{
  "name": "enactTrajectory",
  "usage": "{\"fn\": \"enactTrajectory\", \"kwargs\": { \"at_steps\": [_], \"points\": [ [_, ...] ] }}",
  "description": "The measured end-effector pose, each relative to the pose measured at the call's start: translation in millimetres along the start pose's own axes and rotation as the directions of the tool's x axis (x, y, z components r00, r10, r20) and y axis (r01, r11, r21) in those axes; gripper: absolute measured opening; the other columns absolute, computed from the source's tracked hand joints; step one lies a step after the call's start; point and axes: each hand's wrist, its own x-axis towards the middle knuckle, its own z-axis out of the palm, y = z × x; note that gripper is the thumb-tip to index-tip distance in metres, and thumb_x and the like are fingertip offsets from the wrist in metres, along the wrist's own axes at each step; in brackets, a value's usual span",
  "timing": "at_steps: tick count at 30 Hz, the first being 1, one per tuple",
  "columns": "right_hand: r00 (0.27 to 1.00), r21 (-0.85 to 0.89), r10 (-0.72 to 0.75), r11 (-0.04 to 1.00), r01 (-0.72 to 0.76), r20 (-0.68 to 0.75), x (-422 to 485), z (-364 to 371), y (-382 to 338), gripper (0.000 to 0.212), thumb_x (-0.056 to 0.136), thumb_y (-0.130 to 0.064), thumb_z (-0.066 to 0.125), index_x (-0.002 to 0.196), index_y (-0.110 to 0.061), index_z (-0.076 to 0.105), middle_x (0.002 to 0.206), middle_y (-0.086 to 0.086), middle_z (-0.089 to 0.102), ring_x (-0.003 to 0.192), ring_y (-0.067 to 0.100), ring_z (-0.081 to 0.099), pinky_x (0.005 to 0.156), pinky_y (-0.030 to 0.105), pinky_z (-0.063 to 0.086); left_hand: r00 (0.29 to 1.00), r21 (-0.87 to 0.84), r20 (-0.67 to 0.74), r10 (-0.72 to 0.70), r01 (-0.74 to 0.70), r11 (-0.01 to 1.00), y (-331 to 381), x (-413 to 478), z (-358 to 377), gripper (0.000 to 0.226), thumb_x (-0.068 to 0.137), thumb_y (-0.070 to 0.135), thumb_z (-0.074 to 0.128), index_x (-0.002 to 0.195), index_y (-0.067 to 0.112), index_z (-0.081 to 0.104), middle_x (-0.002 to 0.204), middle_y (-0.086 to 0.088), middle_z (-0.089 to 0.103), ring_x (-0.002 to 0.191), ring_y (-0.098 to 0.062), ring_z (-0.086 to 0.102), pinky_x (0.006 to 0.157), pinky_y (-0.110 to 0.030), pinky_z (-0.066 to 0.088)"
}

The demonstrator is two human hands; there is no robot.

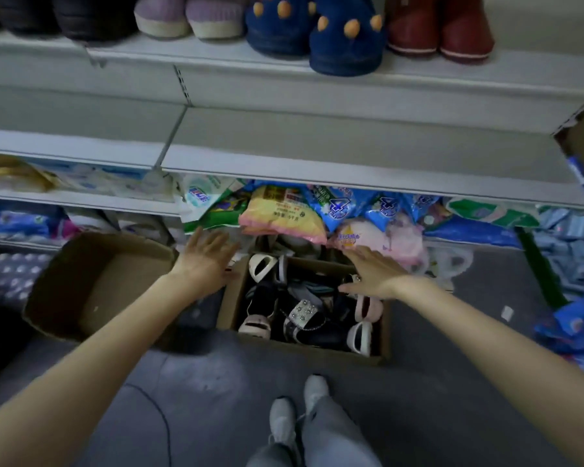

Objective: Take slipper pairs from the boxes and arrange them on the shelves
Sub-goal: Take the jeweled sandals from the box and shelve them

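Observation:
A cardboard box (228, 303) on the floor holds several jumbled slippers, black, white and pink, one with studs (300, 313). My left hand (208, 256) hovers over the box's left edge with fingers spread and holds nothing. Over the box's far right corner my right hand (373, 269) is stretched flat, palm down, also with nothing in it. The top shelf (216, 52) carries pairs of slippers: black, lilac (189, 15), blue with orange spots (314, 32) and dark red (440, 26). The grey shelf (317, 143) below it is bare.
An empty cardboard box (92, 284) lies tilted to the left of the slipper box. Bagged goods (284, 210) crowd the lowest shelf right behind the box. Blue packets (573, 318) lie on the floor at right. My feet (297, 412) stand just before the box.

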Motion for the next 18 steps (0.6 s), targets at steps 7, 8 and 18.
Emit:
{"fn": "enactTrajectory", "kwargs": {
  "at_steps": [7,8,18],
  "points": [
    [0.967,0.335,0.107,0.924,-0.182,0.23,43.3,144.6,6.0,0.081,0.088,-0.054,0.056,0.15,-0.019,0.018,0.155,0.009,0.02,0.142,0.026,0.024,0.112,0.038,0.028,0.967,-0.156,0.234,-0.097,0.136,0.978,36.5,-11.8,164.5,0.072,0.09,0.048,0.056,0.15,0.019,0.029,0.154,-0.008,0.033,0.142,-0.026,0.031,0.116,-0.048,0.021],
    [0.954,0.393,0.126,0.89,-0.23,0.271,50.4,167.8,5.4,0.081,0.088,-0.053,0.057,0.15,-0.019,0.018,0.154,0.01,0.021,0.142,0.025,0.025,0.112,0.036,0.029,0.967,-0.192,0.235,-0.099,0.146,0.971,40.7,-13.3,189.9,0.072,0.082,0.047,0.068,0.143,0.016,0.044,0.146,-0.012,0.045,0.134,-0.03,0.044,0.11,-0.053,0.033],
    [0.92,0.731,0.297,0.564,-0.384,0.255,175.3,319.7,10.9,0.077,0.083,-0.039,0.071,0.145,-0.011,0.034,0.147,0.014,0.035,0.137,0.024,0.033,0.11,0.03,0.029,0.957,-0.315,0.25,-0.147,0.224,0.922,72.1,52.4,359.5,0.076,0.086,0.05,0.062,0.149,0.017,0.034,0.151,-0.017,0.036,0.138,-0.033,0.037,0.113,-0.047,0.028]
  ]
}}
